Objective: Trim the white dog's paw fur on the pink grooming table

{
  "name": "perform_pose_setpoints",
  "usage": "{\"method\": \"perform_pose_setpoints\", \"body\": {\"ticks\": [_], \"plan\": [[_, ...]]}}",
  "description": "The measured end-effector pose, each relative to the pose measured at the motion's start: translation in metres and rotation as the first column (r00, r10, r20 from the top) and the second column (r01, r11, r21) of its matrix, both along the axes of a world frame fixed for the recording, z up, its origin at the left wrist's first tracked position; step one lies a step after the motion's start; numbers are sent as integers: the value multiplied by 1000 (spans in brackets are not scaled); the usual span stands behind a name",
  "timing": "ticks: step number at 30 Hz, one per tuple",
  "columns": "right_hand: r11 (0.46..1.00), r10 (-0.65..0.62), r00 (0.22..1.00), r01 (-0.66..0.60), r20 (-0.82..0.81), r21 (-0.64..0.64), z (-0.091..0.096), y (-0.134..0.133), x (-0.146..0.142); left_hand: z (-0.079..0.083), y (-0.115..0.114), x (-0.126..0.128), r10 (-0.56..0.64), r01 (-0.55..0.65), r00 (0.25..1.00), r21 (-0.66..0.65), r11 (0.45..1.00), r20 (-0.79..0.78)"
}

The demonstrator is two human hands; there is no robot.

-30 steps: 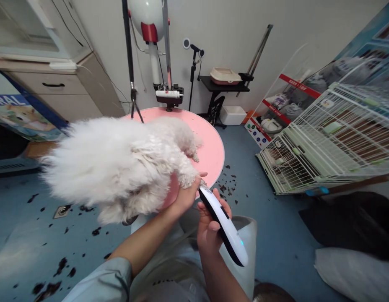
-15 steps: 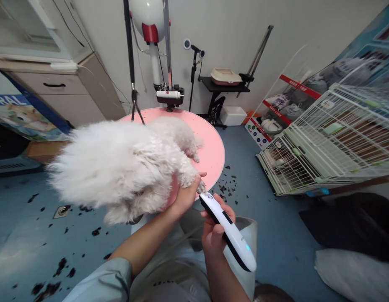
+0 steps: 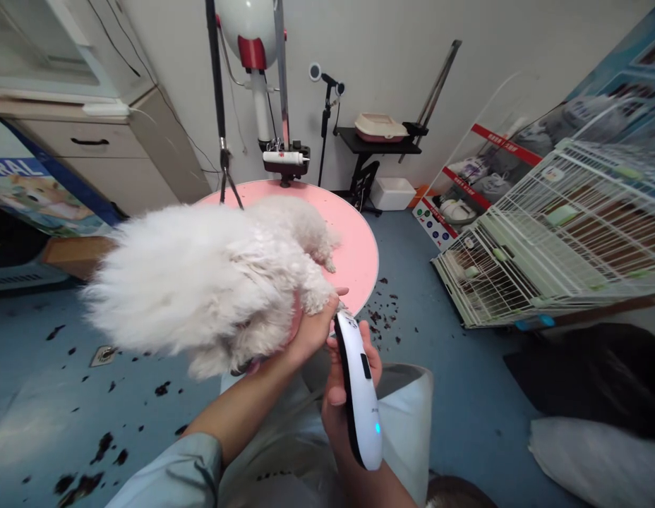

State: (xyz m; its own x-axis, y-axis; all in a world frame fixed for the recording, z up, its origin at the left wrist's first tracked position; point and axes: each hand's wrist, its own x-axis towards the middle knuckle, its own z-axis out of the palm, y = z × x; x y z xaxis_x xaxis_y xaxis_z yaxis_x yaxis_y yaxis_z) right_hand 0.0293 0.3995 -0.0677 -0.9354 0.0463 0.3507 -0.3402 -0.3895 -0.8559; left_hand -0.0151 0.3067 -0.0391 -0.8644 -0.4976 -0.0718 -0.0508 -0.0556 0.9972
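A fluffy white dog (image 3: 200, 275) lies on a round pink grooming table (image 3: 356, 247), its head toward the left and over the near edge. My left hand (image 3: 315, 326) is closed around the dog's front leg (image 3: 314, 286) near the paw. In my right hand (image 3: 338, 374) is a white and black hair clipper (image 3: 362, 388) with a blue light lit near its lower end. The clipper's head meets the dog's paw beside my left fingers; most of the paw is hidden behind it.
Behind the table stand a grooming arm with a black strap (image 3: 216, 77) and a white dryer (image 3: 250, 28). A wire cage (image 3: 560, 226) is at right. Dark hair clumps (image 3: 99, 448) litter the blue floor. A drawer cabinet (image 3: 94, 148) stands at left.
My right hand has turned the clipper more upright, its lower end swinging left. The dog's head has shifted slightly right. My left hand keeps its hold on the leg.
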Motion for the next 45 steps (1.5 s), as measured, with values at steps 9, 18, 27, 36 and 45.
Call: {"method": "perform_pose_setpoints", "body": {"ticks": [9,18,27,36,45], "plan": [[974,13,986,24,-165,225,9,48,-28,-1,-5,-1,27,-30,999,-101,994,-34],[873,171,866,88,-470,479,3,55,-47,0,-8,1,43,-44,999,-64,997,-14],[855,233,866,35,-442,518,6,57,-48,1,-7,4,28,-29,1000,-41,999,-8],[880,365,901,-253,-233,402,18,57,-58,9,-9,9,-32,32,999,25,999,-3],[756,634,773,-619,-1,211,26,57,-88,9,-27,8,-118,110,990,-103,989,-73]]}}
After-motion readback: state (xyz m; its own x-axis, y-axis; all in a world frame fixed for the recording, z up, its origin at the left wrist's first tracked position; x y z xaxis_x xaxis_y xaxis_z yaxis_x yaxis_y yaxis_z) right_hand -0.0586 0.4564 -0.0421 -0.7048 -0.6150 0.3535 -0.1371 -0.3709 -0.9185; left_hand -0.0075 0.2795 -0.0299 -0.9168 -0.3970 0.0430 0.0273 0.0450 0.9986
